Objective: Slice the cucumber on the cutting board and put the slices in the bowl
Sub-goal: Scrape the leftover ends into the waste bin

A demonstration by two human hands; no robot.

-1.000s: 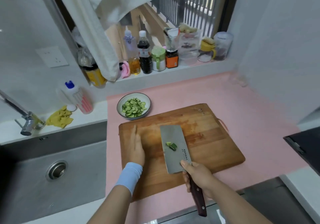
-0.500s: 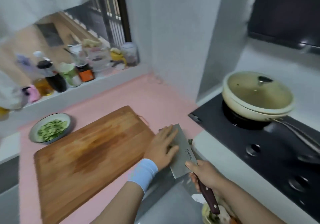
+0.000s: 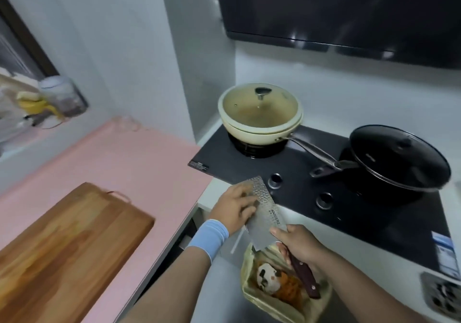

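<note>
While the right hand (image 3: 299,245) curls its fingers round the dark wooden handle of a cleaver (image 3: 265,210), with the thumb laid up onto the base of the blade, the left hand (image 3: 234,210) rests on the flat of that hammered steel blade, its fingers (image 3: 249,199) close together, nearly straight and pressed against the metal. Whether the left thumb reaches behind the blade cannot be told. The blade is held in the air, tilted with its tip toward the hob, above a bin (image 3: 252,295) lined with a pale bag in which orange and whitish scraps lie. A light blue wristband (image 3: 209,235) wraps the left wrist. Well apart from both hands, at the lower left, the wooden cutting board (image 3: 69,243) lies flat on a pink mat (image 3: 139,168); its surface shows darker, damp-looking streaks along the grain, a small loop sits at its far corner, and its near and left parts are cut off by the picture's edge. Right of the mat a black hob (image 3: 294,173) carries a cream pan (image 3: 260,123) under a glass lid and a black pan (image 3: 399,160) with a dark lid, with round knobs (image 3: 275,180) just beyond the blade tip. A dark range hood (image 3: 349,10) hangs above. Jars on the windowsill (image 3: 59,95) at the left are blurred.
</note>
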